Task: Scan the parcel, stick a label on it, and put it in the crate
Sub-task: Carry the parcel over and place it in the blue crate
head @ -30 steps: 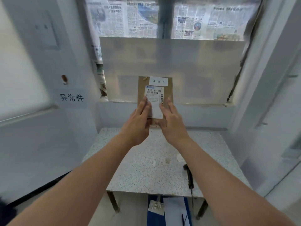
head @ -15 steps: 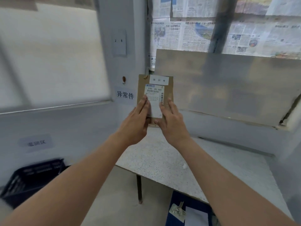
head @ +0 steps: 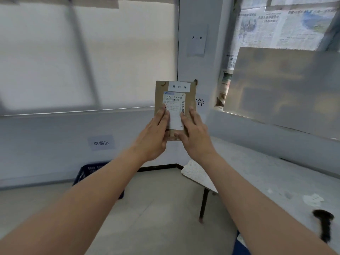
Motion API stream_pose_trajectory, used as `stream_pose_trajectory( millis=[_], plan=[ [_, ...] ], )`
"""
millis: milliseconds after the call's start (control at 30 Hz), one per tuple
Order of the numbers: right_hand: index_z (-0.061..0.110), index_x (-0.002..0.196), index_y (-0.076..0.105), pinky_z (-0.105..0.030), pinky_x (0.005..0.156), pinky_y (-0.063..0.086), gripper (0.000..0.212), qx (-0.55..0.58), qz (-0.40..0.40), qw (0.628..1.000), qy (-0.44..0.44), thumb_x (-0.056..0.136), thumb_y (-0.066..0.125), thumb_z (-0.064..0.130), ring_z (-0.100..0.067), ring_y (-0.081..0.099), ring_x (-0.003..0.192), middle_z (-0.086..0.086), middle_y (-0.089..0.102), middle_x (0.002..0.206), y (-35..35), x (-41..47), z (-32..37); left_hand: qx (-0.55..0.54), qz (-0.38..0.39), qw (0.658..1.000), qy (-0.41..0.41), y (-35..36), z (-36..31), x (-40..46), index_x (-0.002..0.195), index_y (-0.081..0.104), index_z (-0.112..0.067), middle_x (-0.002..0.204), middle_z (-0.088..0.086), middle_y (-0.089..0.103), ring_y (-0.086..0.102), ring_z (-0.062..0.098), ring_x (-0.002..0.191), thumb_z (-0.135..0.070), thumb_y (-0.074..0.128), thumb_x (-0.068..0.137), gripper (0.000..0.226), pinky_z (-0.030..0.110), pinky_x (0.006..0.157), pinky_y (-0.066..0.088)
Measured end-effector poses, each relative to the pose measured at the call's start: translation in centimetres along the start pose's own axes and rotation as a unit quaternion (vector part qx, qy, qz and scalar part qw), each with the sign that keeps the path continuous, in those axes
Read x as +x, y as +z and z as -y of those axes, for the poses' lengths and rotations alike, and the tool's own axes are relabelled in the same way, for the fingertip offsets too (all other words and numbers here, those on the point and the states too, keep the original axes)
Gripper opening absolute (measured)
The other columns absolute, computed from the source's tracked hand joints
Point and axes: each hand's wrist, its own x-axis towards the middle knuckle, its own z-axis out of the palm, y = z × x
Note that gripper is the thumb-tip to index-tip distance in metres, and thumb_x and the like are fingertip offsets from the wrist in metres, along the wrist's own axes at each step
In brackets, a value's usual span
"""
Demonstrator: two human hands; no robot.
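I hold a flat brown cardboard parcel [head: 160,94] upright at arm's length, centre of view. It carries a white shipping label with barcodes [head: 174,103] and a small white sticker with printed characters [head: 179,86] along its top edge. My left hand [head: 153,137] grips its lower left side, fingers lying over the shipping label. My right hand [head: 195,134] grips the lower right side. A dark blue plastic crate [head: 88,172] stands on the floor at the lower left by the wall, mostly hidden behind my left forearm.
A speckled stone table [head: 257,175] on dark legs fills the right side, with a black handheld scanner [head: 324,227] near its front edge. A paper sign [head: 101,143] hangs on the left wall above the crate. Newspaper covers the window at the upper right.
The view has swung left from the table toward the left wall, and the crate has come nearer the middle. Both hands still hold the parcel the same way.
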Motion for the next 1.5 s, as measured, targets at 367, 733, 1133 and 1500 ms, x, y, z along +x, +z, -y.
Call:
stream_pose_trajectory(
  millis=[367, 733, 1133, 1500],
  plan=[
    [0.012, 0.156, 0.043, -0.046, 0.121, 0.033, 0.063, 0.062, 0.089, 0.993, -0.037, 0.099, 0.068, 0.021, -0.036, 0.035, 0.148, -0.013, 0.022, 0.169, 15.5, 5.6, 12.9, 0.014, -0.016, 0.997, -0.072, -4.9, 19.1, -7.2, 0.164, 0.014, -0.003, 0.175, 0.004, -0.004, 0.022, 0.029, 0.157, -0.02, 0.049, 0.107, 0.069, 0.045, 0.124, 0.033],
    [0.012, 0.156, 0.045, -0.048, 0.119, 0.037, 0.063, 0.116, 0.144, 0.981, -0.063, 0.099, 0.069, 0.02, -0.04, 0.039, 0.145, -0.014, 0.025, 0.168, 33.3, 16.5, 17.6, 0.05, 0.009, 0.985, -0.168, -4.3, 37.5, -5.4, 0.163, 0.013, -0.001, 0.174, 0.007, -0.006, 0.022, 0.031, 0.156, -0.022, 0.048, 0.107, 0.069, 0.043, 0.125, 0.031],
    [0.017, 0.158, 0.042, -0.052, 0.116, 0.043, 0.063, 0.141, 0.211, 0.965, -0.07, 0.101, 0.066, 0.026, -0.039, 0.039, 0.143, -0.007, 0.023, 0.169, 48.7, 28.6, 21.0, 0.053, 0.036, 0.968, -0.242, -3.5, 54.9, -0.8, 0.164, 0.014, -0.002, 0.174, 0.004, -0.002, 0.026, 0.033, 0.155, -0.025, 0.051, 0.106, 0.072, 0.043, 0.123, 0.035],
    [0.016, 0.159, 0.04, -0.044, 0.118, 0.038, 0.063, 0.108, 0.241, 0.964, -0.022, 0.102, 0.065, 0.023, -0.033, 0.034, 0.146, -0.001, 0.019, 0.17, 61.3, 34.6, 27.0, 0.013, 0.056, 0.969, -0.24, -2.9, 71.6, -0.2, 0.161, 0.024, 0.0, 0.172, 0.009, 0.01, 0.028, 0.036, 0.153, -0.023, 0.057, 0.104, 0.07, 0.045, 0.121, 0.039]
  ],
)
